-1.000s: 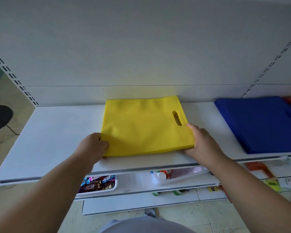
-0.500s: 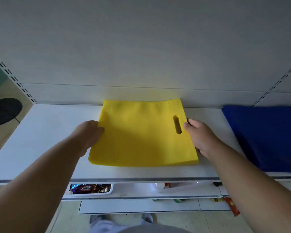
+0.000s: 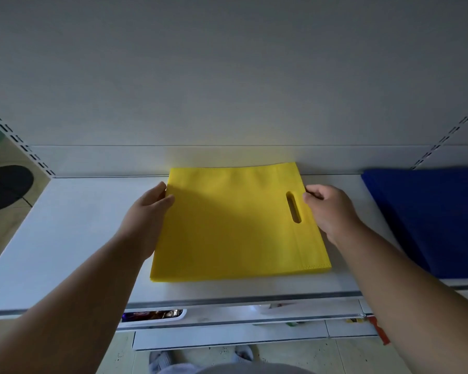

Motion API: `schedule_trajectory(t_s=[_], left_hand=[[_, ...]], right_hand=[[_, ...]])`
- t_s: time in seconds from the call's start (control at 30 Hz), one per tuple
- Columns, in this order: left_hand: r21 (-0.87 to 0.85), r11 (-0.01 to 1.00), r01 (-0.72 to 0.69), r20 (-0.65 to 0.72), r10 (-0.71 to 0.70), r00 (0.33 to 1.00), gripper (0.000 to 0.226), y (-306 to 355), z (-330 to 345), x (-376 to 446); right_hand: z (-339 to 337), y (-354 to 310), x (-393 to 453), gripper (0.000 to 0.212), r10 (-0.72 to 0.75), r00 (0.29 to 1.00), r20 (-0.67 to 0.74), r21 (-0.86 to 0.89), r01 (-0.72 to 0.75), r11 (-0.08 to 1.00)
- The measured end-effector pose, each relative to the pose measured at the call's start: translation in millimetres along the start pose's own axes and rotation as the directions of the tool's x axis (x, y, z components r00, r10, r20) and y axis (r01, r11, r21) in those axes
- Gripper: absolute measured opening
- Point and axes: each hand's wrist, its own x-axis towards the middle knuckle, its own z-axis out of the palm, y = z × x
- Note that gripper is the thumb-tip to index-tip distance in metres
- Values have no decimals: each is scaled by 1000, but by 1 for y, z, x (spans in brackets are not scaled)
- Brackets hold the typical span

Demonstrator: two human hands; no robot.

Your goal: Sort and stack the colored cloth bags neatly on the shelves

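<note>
The yellow bag stack point(image 3: 235, 225) is laid flat on the shelf point(image 3: 73, 238), its handle slot point(image 3: 293, 207) running front-to-back. It is flanked by the left hand point(image 3: 149, 211), fingers straight against one edge, and the right hand point(image 3: 327, 209), fingers curled against the other; a grasp cannot be confirmed.

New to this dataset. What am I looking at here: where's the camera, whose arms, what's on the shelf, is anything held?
There is no robot: a person wears one wide-angle camera on the head, looking forward and down, so the two bare arms are their own. The left hand lies against the left edge of a stack of yellow bags, fingers fairly straight. The right hand touches the stack's right edge beside the cut-out handle, fingers curled; whether it pinches the cloth I cannot tell. The stack lies flat on a white shelf, its far edge near the back wall. A stack of blue bags lies to the right, apart from it.
</note>
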Motion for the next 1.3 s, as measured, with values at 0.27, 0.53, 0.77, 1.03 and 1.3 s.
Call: schedule_trajectory(t_s=[0.27, 0.53, 0.77, 1.03, 1.3], left_hand=[[39, 998, -48, 35, 46, 998, 54, -9, -4, 9], [803, 308, -511, 365, 423, 829, 52, -14, 1, 1], [839, 228, -495, 427, 290, 857, 51, -22, 2, 9], [828, -27, -560, 545, 270, 794, 68, -17, 9, -8], [558, -263, -787, 829, 209, 518, 93, -43, 75, -52]], right_hand=[[1, -10, -9, 46, -132, 991, 31, -229, 135, 964], [17, -23, -33, 66, -293, 883, 367, -760, 466, 452], [19, -26, -41, 67, -207, 884, 419, -775, 467, 426], [17, -31, -38, 58, -246, 883, 400, -751, 470, 465], [11, -32, -38, 53, -253, 879, 404, -755, 477, 451]])
